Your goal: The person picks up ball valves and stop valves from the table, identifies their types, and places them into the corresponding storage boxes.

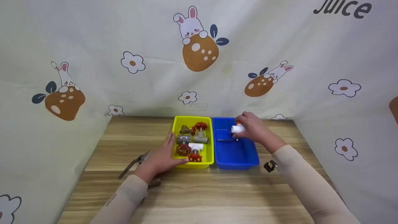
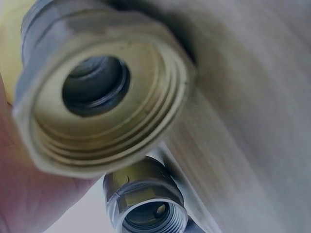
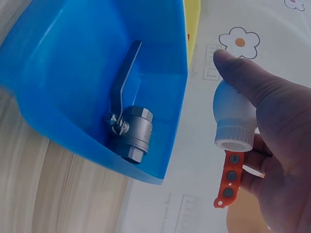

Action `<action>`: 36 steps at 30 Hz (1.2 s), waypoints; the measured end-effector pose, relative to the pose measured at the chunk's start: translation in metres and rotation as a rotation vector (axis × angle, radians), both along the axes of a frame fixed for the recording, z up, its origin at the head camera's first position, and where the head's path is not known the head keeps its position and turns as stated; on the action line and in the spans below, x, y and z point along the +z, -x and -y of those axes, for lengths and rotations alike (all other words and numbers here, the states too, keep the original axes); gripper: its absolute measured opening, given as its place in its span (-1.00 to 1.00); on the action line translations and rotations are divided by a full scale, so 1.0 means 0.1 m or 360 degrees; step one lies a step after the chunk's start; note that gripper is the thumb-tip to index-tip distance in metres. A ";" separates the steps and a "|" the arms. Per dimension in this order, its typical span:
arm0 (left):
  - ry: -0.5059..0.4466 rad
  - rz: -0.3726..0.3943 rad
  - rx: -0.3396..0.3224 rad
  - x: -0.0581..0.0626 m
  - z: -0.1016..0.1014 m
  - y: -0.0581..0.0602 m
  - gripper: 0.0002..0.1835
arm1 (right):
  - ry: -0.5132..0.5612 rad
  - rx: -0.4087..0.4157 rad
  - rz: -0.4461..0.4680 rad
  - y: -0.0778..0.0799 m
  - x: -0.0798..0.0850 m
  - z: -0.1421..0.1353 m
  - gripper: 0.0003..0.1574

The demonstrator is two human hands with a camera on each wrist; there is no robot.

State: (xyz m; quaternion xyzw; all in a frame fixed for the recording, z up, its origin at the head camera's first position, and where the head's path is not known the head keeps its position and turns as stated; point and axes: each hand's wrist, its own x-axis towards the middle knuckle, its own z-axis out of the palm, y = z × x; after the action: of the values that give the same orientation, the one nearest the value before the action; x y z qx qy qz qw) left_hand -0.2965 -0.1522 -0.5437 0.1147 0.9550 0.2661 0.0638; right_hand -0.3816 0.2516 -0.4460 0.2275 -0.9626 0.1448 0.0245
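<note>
My right hand [image 1: 253, 129] grips a white plastic ball valve [image 3: 234, 114] with an orange lever, above the far end of the blue bin [image 1: 238, 158]. In that bin lies a metal ball valve [image 3: 136, 133] with a long lever. My left hand [image 1: 161, 157] rests against the left side of the yellow bin [image 1: 197, 164], its fingers extended and its thumb over the front rim. Close to that hand, a threaded metal fitting [image 2: 104, 97] fills much of the left wrist view, with a second threaded fitting [image 2: 146, 199] below it.
Several valves with red handwheels [image 1: 183, 150] and a small brass one [image 1: 185, 129] lie in the yellow bin. A lever valve [image 1: 136, 161] sits on the wooden table [image 1: 211, 199] left of it. Beside my right sleeve is a small dark object [image 1: 270, 165]. A patterned cloth [image 1: 149, 90] stands behind.
</note>
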 end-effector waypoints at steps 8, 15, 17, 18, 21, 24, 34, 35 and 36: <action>0.0012 0.0000 -0.0002 0.02 0.00 -0.01 0.52 | 0.0000 -0.0005 0.0062 0.06 0.02 0.09 -0.18; -0.0007 0.0029 0.0018 0.02 0.00 -0.01 0.53 | -0.0038 0.0022 0.0038 0.13 0.02 0.18 -0.19; -0.0010 0.0037 0.0017 0.01 0.00 0.00 0.53 | -0.0055 0.0046 0.0024 0.14 0.03 0.20 -0.18; -0.0009 0.0042 0.0018 0.01 0.00 0.00 0.53 | -0.0064 0.0055 0.0021 0.15 0.03 0.21 -0.18; -0.0014 0.0038 0.0011 0.01 0.01 0.00 0.52 | -0.0068 0.0074 0.0023 0.17 0.03 0.24 -0.18; -0.0008 0.0039 0.0016 0.01 0.01 0.00 0.52 | -0.0065 0.0058 0.0047 0.19 0.03 0.26 -0.18; -0.0011 0.0026 0.0015 -0.01 0.01 0.01 0.54 | -0.0058 0.0064 0.0064 0.30 -0.01 0.32 -0.20; -0.0010 0.0026 0.0014 -0.01 0.01 0.01 0.53 | -0.0057 0.0064 0.0067 0.31 -0.01 0.32 -0.19; -0.0010 0.0027 0.0015 -0.01 0.00 0.00 0.53 | -0.0051 0.0068 0.0070 0.32 -0.01 0.33 -0.19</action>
State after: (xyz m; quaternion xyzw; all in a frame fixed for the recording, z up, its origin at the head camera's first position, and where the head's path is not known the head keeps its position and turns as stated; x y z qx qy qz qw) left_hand -0.2969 -0.1526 -0.5443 0.1082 0.9541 0.2703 0.0703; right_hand -0.4134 0.2188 -0.4473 0.2450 -0.9601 0.1347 -0.0036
